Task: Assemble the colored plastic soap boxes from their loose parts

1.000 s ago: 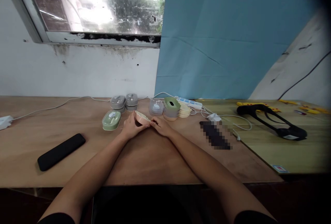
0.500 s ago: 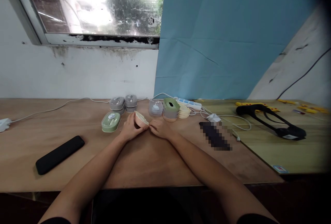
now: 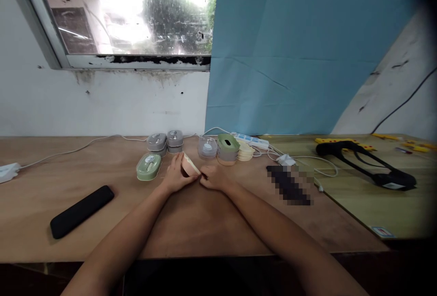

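Note:
A peach-coloured oval soap box (image 3: 190, 165) with a cream rim is tilted on its side above the table. My left hand (image 3: 177, 175) is closed around its left end, the fingers behind and the thumb along the lower edge. At the box's right end, my right hand (image 3: 213, 177) is closed, its curled fingertips pinching the rim; the exact contact is partly hidden. Left of my hands sits a green soap box (image 3: 149, 166) with a clear lid. Behind it stand grey lidded soap boxes (image 3: 157, 143).
Behind my right hand are clear lids (image 3: 207, 147), a stack topped by a green tray (image 3: 228, 142), and cream trays (image 3: 245, 151). A black slab (image 3: 82, 211) lies left. At right are a power strip (image 3: 251, 140), cables, a blurred dark object (image 3: 288, 186) and a black strap frame (image 3: 368, 164).
The view has tilted up slightly, so everything sits lower in the picture. The soap box has turned a little, its right end dipping more, while both hands stay on it.

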